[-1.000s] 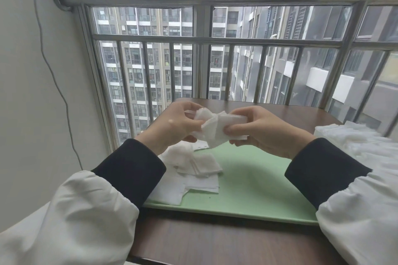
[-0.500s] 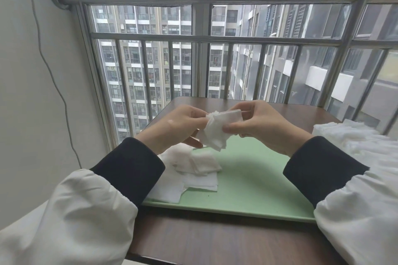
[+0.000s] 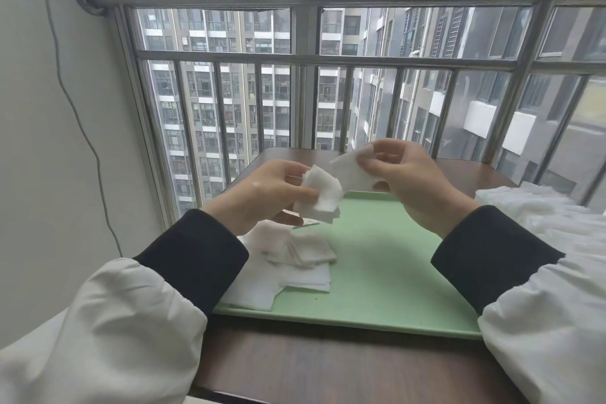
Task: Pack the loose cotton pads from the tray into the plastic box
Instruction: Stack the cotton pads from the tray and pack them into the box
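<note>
Cotton pads (image 3: 295,259) lie heaped on the green tray (image 3: 377,272), down at its 8 o'clock corner, and more are up in the air. The left hand (image 3: 262,193) pinches a small stack (image 3: 319,198) between thumb and fingers above the tray's 11 o'clock. Just beside it, toward 1 o'clock, the right hand (image 3: 410,174) pinches a single pad (image 3: 352,170) by its edge. Pad and stack are touching or nearly so, hard to call. This looks like the gathering step, squaring loose pads into a neat stack before boxing. There's plenty left on the tray, so the job reads as far from done. Plastic box? Can't make it out. A white heap (image 3: 541,216) sits on the table (image 3: 311,367) off the tray's 2 o'clock edge, and what it is I cannot tell. The next move calls for laying that single pad flat onto the stack, edges lined up, grip light so nothing fans out.
</note>
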### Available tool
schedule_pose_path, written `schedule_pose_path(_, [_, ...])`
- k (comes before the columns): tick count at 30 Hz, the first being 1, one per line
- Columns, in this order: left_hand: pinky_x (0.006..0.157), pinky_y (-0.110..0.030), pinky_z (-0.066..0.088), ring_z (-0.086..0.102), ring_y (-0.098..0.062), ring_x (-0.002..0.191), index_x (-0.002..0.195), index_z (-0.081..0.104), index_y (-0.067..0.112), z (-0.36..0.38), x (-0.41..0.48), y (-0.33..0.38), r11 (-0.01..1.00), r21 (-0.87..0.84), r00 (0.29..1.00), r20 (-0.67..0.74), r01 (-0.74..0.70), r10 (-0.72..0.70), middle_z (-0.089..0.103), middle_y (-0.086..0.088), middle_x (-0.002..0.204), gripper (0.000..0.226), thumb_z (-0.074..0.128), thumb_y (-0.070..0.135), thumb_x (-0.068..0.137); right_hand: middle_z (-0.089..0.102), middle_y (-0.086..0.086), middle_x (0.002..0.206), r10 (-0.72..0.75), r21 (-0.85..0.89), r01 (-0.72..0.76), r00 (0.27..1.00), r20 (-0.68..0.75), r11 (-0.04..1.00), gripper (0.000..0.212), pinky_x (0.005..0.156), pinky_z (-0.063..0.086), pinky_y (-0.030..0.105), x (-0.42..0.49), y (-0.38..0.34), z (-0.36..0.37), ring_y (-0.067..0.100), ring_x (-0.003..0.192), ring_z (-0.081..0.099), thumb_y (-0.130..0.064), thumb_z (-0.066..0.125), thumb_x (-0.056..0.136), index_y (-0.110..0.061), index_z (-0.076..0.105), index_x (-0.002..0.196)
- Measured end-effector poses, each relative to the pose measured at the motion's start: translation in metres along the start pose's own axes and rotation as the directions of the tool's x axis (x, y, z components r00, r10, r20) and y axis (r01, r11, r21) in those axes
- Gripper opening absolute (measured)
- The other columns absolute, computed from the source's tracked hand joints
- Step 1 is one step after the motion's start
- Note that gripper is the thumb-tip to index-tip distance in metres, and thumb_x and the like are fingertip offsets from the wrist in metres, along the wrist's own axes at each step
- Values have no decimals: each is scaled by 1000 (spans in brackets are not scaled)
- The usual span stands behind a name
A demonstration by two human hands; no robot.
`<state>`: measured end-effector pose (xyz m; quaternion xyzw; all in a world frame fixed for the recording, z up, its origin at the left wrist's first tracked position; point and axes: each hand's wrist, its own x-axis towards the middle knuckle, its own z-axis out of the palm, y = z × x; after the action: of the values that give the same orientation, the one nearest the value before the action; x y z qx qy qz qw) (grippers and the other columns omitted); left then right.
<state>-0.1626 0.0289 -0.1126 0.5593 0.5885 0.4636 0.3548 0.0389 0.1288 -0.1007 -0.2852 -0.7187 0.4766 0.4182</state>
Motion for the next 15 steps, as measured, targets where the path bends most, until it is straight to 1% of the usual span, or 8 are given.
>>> schedule_pose_path(1, [76,-39,64,74,-25,89,113,68,18,0,1,-1,1000,-1,1000,-4,3,-3,75,-11,111,25,71,6,91,71,7,96,5,64,-7,999,38,998,13,71,54,26,0,-2,-2,17,89,66,-14,67,94,-8,70,105])
schedule_pose_path(3, [77,-38,63,75,-26,92,118,67,15,0,1,0,1000,-10,1000,7,2,-2,76,-11,109,30,71,5,91,72,18,106,15,191,-48,986,168,980,29,83,55,36,-2,-5,-3,27,96,67,-13,70,86,1,68,111])
schedule_pose_path(4, [76,-36,63,75,-25,91,120,67,13,1,1,1,1000,-15,1000,19,-5,5,77,-10,106,32,72,5,90,72,21,108,17,213,-69,972,235,975,34,84,55,39,-4,-7,-3,30,95,67,-13,72,82,2,68,112])
schedule_pose_path(6, [71,-30,62,76,-20,87,120,68,13,2,-1,2,999,-15,998,51,-31,32,78,-6,100,32,73,7,90,74,20,105,22,167,-74,955,294,983,35,76,57,34,-5,-7,-1,28,90,69,-11,77,75,-3,71,108])
schedule_pose_path(8, [70,-26,60,76,-17,86,120,69,14,3,-3,4,998,-2,994,87,-61,61,78,-6,99,30,76,15,90,76,16,97,25,64,-44,962,274,997,36,66,54,28,-6,-7,3,21,80,69,-11,82,71,-5,74,105])
schedule_pose_path(10, [72,-26,60,76,-17,90,121,69,14,3,-4,5,997,12,991,114,-76,74,78,-6,101,32,76,20,90,77,11,88,21,-22,-16,973,231,1000,37,59,53,23,-6,-6,6,15,73,69,-10,85,70,-3,74,105])
schedule_pose_path(15, [68,-20,57,75,-10,85,118,71,15,5,-6,7,994,31,985,142,-102,97,78,1,94,29,76,19,89,77,11,88,-20,-81,33,987,162,996,32,56,53,20,-7,-4,7,14,71,69,-10,85,74,-4,72,102])
